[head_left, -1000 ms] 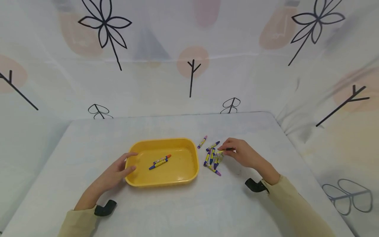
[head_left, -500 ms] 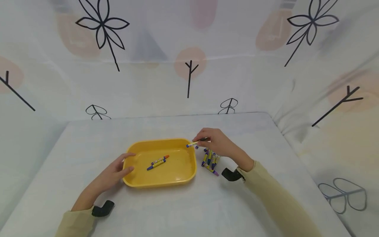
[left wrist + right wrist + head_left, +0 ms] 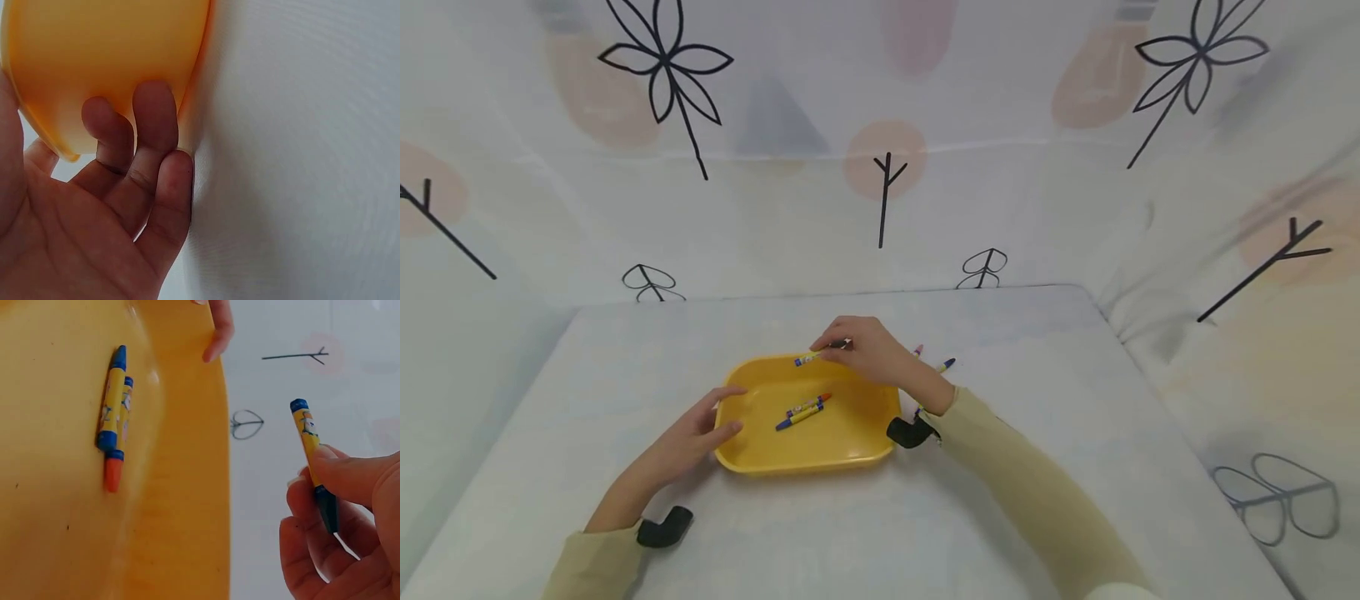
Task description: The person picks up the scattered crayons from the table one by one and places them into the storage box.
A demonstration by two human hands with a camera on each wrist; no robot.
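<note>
A yellow tray [image 3: 808, 468] lies on the white table. My left hand [image 3: 681, 446] grips its left rim; in the left wrist view several curled fingers [image 3: 156, 115] lie against the outer wall. My right hand [image 3: 876, 354] is over the tray's far edge, pinching a dark-tipped crayon [image 3: 306, 437] with a yellow wrapper between thumb and fingers. Inside the tray, a blue crayon [image 3: 113, 403] lies alongside an orange crayon [image 3: 113, 472].
Right of the tray lie a pink crayon [image 3: 918, 351] and a dark blue crayon [image 3: 948, 365], both partly visible. My right forearm [image 3: 1015, 475] hides most of the crayon pile there. A patterned cloth [image 3: 775, 217] hangs behind the table.
My right hand has picked the dark-tipped crayon out of the pile and carried it left over the tray's far edge. My left hand keeps its grip on the rim.
</note>
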